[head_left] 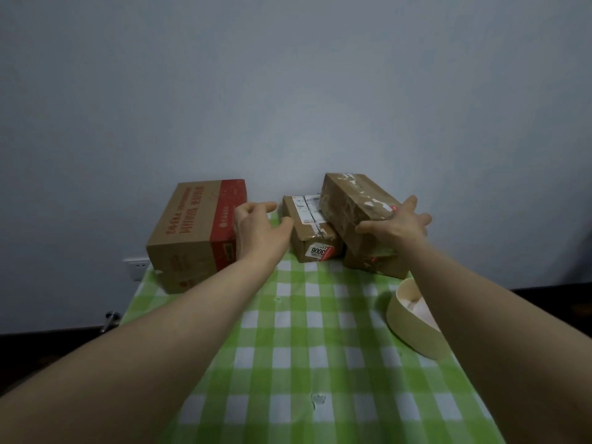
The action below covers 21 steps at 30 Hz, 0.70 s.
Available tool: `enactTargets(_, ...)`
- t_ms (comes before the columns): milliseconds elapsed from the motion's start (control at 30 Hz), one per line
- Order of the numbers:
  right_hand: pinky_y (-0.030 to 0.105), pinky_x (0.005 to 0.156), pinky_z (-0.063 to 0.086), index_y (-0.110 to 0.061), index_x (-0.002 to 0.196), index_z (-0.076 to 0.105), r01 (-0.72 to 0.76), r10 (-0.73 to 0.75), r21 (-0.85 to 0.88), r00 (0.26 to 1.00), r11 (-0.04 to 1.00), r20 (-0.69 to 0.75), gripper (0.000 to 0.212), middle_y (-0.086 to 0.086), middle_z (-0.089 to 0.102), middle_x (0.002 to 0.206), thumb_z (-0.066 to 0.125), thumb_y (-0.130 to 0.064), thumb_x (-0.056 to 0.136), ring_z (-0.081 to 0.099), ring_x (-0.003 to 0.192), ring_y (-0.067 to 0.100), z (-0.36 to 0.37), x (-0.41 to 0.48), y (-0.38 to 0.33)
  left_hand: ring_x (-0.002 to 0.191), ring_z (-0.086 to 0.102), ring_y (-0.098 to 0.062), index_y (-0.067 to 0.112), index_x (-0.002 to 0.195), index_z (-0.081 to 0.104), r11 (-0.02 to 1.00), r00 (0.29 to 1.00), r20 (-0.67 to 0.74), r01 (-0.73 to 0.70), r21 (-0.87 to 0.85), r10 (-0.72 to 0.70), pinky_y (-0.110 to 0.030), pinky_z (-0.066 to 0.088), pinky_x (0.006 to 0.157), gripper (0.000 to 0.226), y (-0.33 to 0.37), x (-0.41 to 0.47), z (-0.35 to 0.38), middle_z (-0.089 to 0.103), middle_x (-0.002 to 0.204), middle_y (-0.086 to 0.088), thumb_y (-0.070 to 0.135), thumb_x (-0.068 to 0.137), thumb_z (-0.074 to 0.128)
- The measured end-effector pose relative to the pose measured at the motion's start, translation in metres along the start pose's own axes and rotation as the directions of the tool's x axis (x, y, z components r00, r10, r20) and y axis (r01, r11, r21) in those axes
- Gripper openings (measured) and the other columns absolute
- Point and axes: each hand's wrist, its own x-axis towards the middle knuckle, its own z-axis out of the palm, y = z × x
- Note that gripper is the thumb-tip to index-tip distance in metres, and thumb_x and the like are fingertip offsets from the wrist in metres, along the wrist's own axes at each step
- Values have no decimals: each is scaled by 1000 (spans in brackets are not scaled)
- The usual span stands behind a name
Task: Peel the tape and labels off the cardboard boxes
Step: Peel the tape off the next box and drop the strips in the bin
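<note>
Left hand (261, 227) is open, fingers loosely curved, holding nothing, just beside the small box (307, 233). Progress looks early. Red-printed carton (192, 229) at far left shows no label on its visible faces. The small box keeps its shipping labels (308, 207) on top and the 3006 sticker (320, 251) in front. Taped box (349, 200), tilted on a lower box (381, 265), carries glossy tape and white scraps, possibly a half-peeled label; too blurry to confirm. Right hand (395, 225) grips its near end. Boxes crowd the wall; a beige tub (405, 318) sits beside the right forearm.
</note>
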Motion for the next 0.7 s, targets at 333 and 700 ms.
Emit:
enactTargets(333,46,100,44,-22,143,12,194,-198,55,976,979,85,116,14,26,133,86,-34,55,36,124,34,-44,-82,3,122,44,-16,19,128,51,993,994,16,-108,48,108,-21,31,85,41,28,-48,-49,37,138,-2,26,88,56)
enactTargets(700,40,111,32,-37,146,-9,440,-371,-40,800,897,471,145,6,25,147,90,-36,41,30,134,27,-64,-210,48,103,54,-15,21,111,64,870,908,109,-418,261,404,-33,45,86,23,17,-163,-106,58,112,3,24,91,54)
